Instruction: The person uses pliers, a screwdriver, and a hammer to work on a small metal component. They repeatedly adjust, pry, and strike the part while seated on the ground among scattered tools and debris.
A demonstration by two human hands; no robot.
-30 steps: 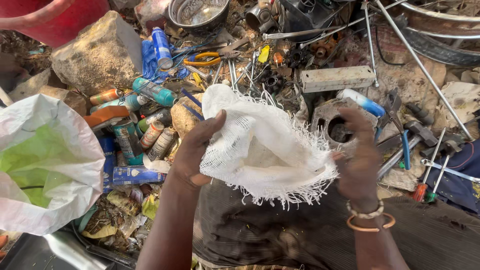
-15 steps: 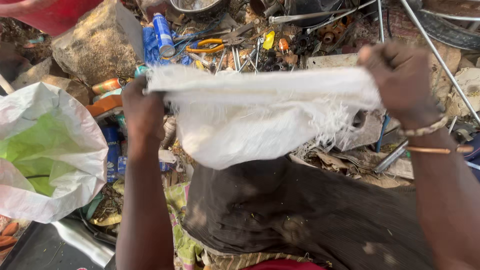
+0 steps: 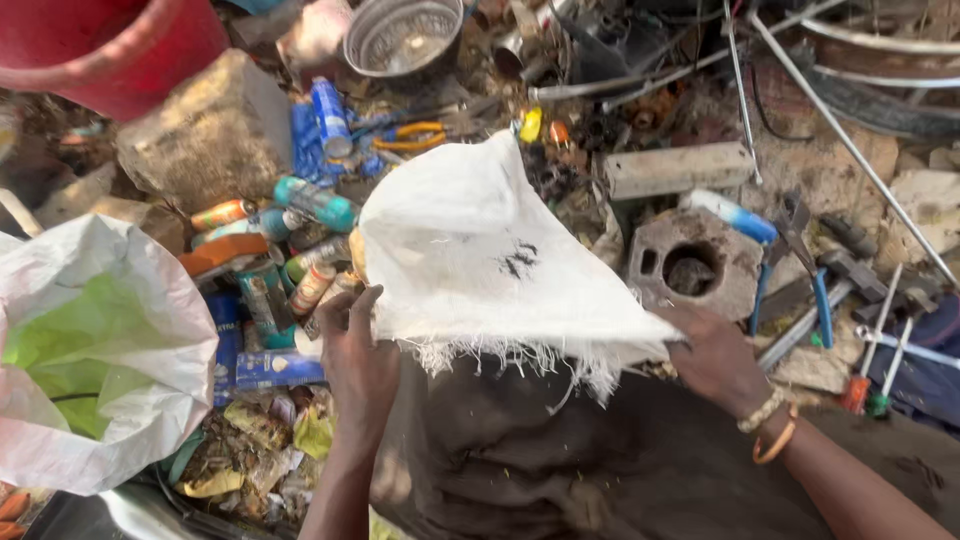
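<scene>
Spreading a frayed white sack (image 3: 490, 270): left hand (image 3: 358, 350) and right hand (image 3: 715, 355) pinch its edge; next, pull it flat.

Cluttered ground (image 3: 830, 170) bears cans (image 3: 310, 200), stone block (image 3: 695, 262), pliers (image 3: 410, 137).

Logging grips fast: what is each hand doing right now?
Left hand: closed on the frayed white woven sack, at its left edge.
Right hand: closed on the same sack's right corner.
</scene>
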